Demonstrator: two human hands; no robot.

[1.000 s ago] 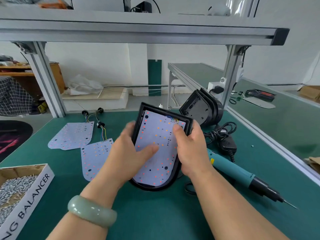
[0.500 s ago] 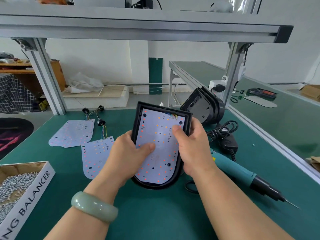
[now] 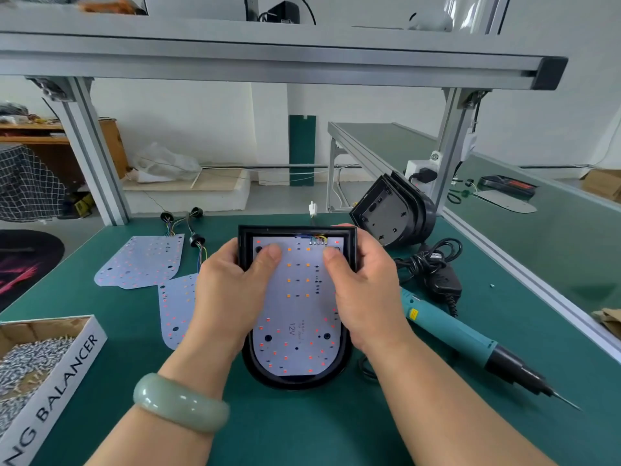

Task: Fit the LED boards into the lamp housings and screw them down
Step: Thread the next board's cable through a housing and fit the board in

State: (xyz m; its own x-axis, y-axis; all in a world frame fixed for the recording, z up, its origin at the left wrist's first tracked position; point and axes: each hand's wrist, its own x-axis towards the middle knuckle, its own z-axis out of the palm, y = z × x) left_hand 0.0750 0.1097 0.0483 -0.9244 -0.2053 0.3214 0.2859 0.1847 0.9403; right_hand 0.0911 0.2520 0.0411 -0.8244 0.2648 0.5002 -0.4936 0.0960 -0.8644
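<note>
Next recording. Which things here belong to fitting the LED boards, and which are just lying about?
Belongs to the job: lamp housing, gripped by left hand and right hand; LED board inside it; far spare board; near spare board; stacked housings; screwdriver; screw box.
Lying about: plastic bag, cardboard box, wooden shelf, all off this bench.

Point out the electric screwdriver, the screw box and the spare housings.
electric screwdriver (image 3: pixel 450 332): head view, teal handle.
screw box (image 3: pixel 67 375): head view, white side wall.
spare housings (image 3: pixel 383 210): head view, front housing's grey face.
</note>
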